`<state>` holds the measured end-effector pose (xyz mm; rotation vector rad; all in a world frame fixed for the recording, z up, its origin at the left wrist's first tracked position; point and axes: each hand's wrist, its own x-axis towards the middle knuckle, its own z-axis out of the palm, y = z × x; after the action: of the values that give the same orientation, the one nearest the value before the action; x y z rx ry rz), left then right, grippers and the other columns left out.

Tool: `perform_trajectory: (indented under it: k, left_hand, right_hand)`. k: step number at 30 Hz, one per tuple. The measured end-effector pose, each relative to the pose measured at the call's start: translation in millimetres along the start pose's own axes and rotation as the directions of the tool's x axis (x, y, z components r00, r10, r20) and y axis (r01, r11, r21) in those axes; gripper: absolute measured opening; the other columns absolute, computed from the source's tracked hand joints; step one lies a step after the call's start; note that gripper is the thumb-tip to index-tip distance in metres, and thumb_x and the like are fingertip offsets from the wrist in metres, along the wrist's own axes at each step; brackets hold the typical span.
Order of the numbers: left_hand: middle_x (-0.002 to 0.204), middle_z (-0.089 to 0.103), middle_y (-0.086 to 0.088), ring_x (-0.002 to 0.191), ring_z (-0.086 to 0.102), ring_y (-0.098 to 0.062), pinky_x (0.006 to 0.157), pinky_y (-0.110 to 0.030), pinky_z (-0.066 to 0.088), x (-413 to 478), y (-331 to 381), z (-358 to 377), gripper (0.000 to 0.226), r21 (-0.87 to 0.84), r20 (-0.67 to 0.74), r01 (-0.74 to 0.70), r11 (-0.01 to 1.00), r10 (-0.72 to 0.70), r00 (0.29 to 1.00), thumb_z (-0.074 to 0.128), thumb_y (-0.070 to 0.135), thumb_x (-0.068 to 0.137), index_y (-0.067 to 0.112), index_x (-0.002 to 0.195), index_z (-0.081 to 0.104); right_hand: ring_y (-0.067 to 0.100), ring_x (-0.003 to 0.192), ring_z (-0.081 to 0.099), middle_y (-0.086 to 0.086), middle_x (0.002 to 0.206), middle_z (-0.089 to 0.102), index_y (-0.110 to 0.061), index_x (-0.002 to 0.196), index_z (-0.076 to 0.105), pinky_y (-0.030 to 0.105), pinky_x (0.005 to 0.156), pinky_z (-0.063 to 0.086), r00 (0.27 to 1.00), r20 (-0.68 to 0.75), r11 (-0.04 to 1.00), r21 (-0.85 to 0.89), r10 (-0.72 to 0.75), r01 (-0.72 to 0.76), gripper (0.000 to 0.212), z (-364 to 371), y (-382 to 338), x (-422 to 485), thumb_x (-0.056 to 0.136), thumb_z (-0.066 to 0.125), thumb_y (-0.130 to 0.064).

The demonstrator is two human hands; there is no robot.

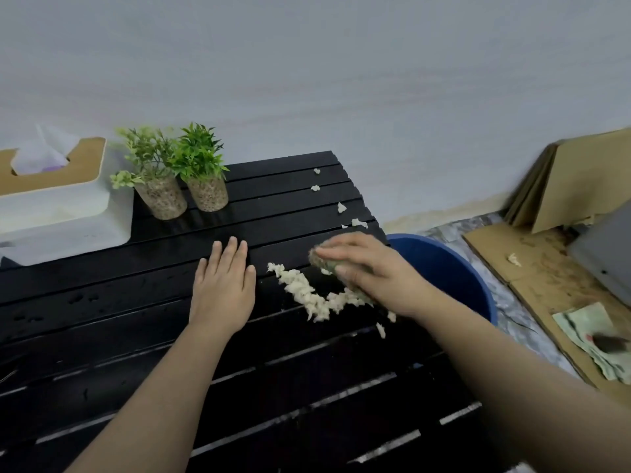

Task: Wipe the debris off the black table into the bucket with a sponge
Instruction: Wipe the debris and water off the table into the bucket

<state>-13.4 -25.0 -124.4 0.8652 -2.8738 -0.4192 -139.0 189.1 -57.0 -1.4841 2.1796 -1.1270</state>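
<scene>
pressing sponge (pixel 326 262) against crumbly debris (pixel 307 295)

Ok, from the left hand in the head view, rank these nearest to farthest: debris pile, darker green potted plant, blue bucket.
From the left hand:
1. Debris pile, just to its right on the black table.
2. Darker green potted plant, behind it by the wall.
3. Blue bucket, off the table's right edge.

The greenish sponge (pixel 329 264) was blurred and mostly covered by the right hand (pixel 372 271). The round blue plastic bucket (pixel 444 268) sat partly behind the black slatted table (pixel 136 302). The left edge cut off the white tissue box (pixel 61 206).
</scene>
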Motion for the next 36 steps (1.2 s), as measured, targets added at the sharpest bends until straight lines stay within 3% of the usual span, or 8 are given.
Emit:
perform_trajectory:
  k: [5,8,18,23,27,30,32,36]
  left_hand:
    - [0.157,-0.002,0.006,0.143,-0.011,-0.011,0.116,-0.034,-0.006,1,-2,5,0.053,0.024,-0.012,-0.003,1.000,0.003,1.000,0.014,0.037,0.097,0.021,0.147,0.005]
    - [0.157,-0.004,0.007,0.141,-0.015,-0.007,0.115,-0.032,-0.009,2,-3,7,0.054,0.023,-0.014,-0.011,1.000,0.011,1.000,0.013,0.037,0.096,0.023,0.147,0.003]
    - [0.152,-0.006,0.017,0.136,-0.019,0.002,0.112,-0.025,-0.013,2,-3,9,0.054,0.010,-0.069,-0.017,1.000,0.017,0.997,0.012,0.040,0.094,0.027,0.146,0.004]
    - [0.155,-0.004,0.013,0.136,-0.020,0.001,0.113,-0.026,-0.013,1,-2,7,0.054,0.013,-0.059,-0.013,1.000,0.014,0.998,0.012,0.039,0.094,0.026,0.146,0.004]
    - [0.155,-0.005,0.012,0.136,-0.020,0.000,0.113,-0.027,-0.013,2,-2,7,0.055,0.015,-0.052,-0.011,1.000,0.012,0.999,0.011,0.040,0.094,0.025,0.146,0.003]
    - [0.156,-0.004,0.011,0.136,-0.020,0.000,0.114,-0.028,-0.012,2,-2,8,0.056,0.013,-0.054,-0.008,1.000,0.009,0.998,0.010,0.041,0.093,0.026,0.147,0.004]
    - [0.156,-0.004,0.011,0.136,-0.019,0.000,0.114,-0.028,-0.012,2,-2,8,0.056,0.016,-0.051,-0.008,1.000,0.008,0.999,0.009,0.041,0.093,0.026,0.147,0.004]
    - [0.156,-0.003,0.011,0.136,-0.019,0.001,0.114,-0.028,-0.012,1,-1,6,0.056,0.011,-0.055,-0.005,1.000,0.006,0.998,0.010,0.041,0.093,0.026,0.146,0.004]
  right_hand:
    - [0.027,0.103,0.057,0.018,0.120,0.056,-0.007,0.122,0.058,-0.002,0.083,0.033,0.976,-0.190,0.988,-0.088,0.105,-0.124,0.034,-27,61,98,0.090,0.051,0.002]
    - [0.029,0.112,0.053,0.017,0.122,0.057,-0.010,0.124,0.055,0.020,0.093,0.036,0.960,-0.253,0.971,-0.171,0.119,-0.166,0.038,-35,92,159,0.086,0.054,-0.004]
    - [0.024,0.132,0.034,0.001,0.143,0.041,-0.031,0.129,0.050,0.043,0.110,0.029,0.975,-0.093,0.856,-0.468,0.201,-0.221,0.042,-17,147,222,0.087,0.054,-0.039]
    - [0.027,0.121,0.049,0.014,0.130,0.054,-0.011,0.123,0.058,0.032,0.104,0.039,0.999,0.026,0.935,-0.354,0.030,-0.019,0.035,-18,132,209,0.089,0.053,-0.003]
    - [0.029,0.088,0.062,0.019,0.122,0.056,-0.006,0.117,0.062,0.037,0.071,0.057,0.961,0.249,0.960,-0.214,-0.125,0.180,0.033,-7,93,156,0.086,0.055,0.006]
    - [0.027,0.105,0.055,0.012,0.123,0.059,-0.011,0.116,0.063,0.031,0.093,0.043,0.905,0.361,0.931,-0.198,-0.222,0.308,0.030,-5,77,120,0.087,0.060,-0.003]
    - [0.022,0.111,0.052,0.010,0.124,0.059,-0.014,0.117,0.062,0.029,0.099,0.036,0.933,0.283,0.950,-0.152,-0.222,0.272,0.030,-15,78,121,0.087,0.060,-0.007]
    - [0.012,0.078,0.059,0.002,0.104,0.057,-0.016,0.114,0.061,0.017,0.064,0.050,0.999,-0.013,0.983,0.182,0.039,-0.036,0.030,-43,93,159,0.089,0.055,-0.001]
